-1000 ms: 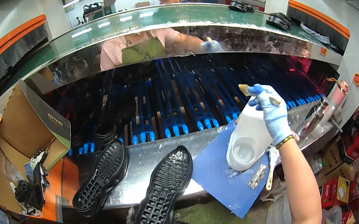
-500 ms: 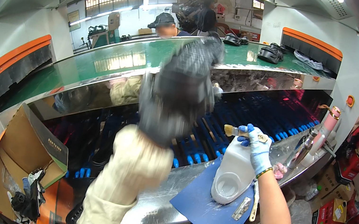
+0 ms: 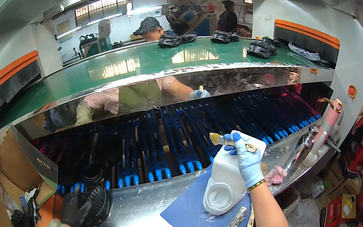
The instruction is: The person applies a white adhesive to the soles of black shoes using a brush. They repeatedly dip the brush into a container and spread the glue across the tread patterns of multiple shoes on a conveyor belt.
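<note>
- Far left of the right hand's grip, a cardboard box (image 3: 14,152) is standing open, apparently serving as a bin for the dark scraps inside.
- Next to the box, the dark-gloved left hand (image 3: 70,210) is showing blurred; whether its fingers are parting or closing, I cannot tell.
- Just right of that hand, a black shoe sole (image 3: 100,201) is lying near the steel ledge (image 3: 134,214), seemingly within its easy reach.
- Beyond the right-hand grip and to its left, black shoes (image 3: 175,39) are sitting on a green belt (image 3: 148,56).
- Below the grip, a blue sheet (image 3: 183,211) is covering part of the ledge, probably for catching drips.
- On that sheet, directly under the grip, a white container (image 3: 229,170) is lying with its round opening facing up, presumably for easy dipping.
- The right hand (image 3: 247,161), in a pale blue glove, is clamping a brush (image 3: 221,140) by its handle, fingers closed; the bristles are pointing left, clear of the container's opening.
- Right of the grip, a pink cloth (image 3: 276,175) is lying crumpled.
</note>
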Available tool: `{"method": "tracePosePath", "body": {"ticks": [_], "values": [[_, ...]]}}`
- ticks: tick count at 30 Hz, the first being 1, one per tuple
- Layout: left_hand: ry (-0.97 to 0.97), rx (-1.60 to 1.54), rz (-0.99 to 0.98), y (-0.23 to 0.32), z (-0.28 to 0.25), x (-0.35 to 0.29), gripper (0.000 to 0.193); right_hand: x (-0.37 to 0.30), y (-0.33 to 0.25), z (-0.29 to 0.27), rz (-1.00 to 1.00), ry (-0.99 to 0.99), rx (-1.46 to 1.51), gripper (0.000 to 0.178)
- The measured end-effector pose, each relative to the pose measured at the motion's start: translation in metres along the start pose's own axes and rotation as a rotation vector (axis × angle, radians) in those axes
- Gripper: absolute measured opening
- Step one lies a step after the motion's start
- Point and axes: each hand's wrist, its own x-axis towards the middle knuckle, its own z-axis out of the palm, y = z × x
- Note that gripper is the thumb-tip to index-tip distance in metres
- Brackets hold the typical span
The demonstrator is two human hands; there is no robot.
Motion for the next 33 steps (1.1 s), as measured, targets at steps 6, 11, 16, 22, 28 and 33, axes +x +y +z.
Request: {"method": "tracePosePath", "body": {"ticks": [6,11,16,22,28,33], "values": [[-0.580,0.263,-0.333,-0.055,0.019,-0.073,0.054,0.001,0.010,0.004,-0.032,-0.040,-0.055,0.028],[-0.661,-0.153,-0.049,-0.003,0.065,-0.081,0.048,-0.040,0.005,0.001,-0.091,-0.061,-0.082,0.022],[-0.668,-1.317,-0.490,0.105,0.052,-0.134,0.031,-0.116,-0.018,-0.003,0.116,-0.195,-0.209,0.013],[-0.864,-2.548,-1.127,0.182,0.057,-0.173,0.083,-0.128,0.002,-0.029,-0.072,-0.269,-0.947,0.015],[-0.704,-2.620,-1.119,0.213,0.066,-0.152,0.065,-0.144,-0.006,-0.035,0.198,-0.094,-0.349,0.021],[-1.064,-1.617,-0.811,0.197,0.068,-0.143,0.095,-0.183,0.038,-0.070,0.373,0.209,0.173,0.034]]}}
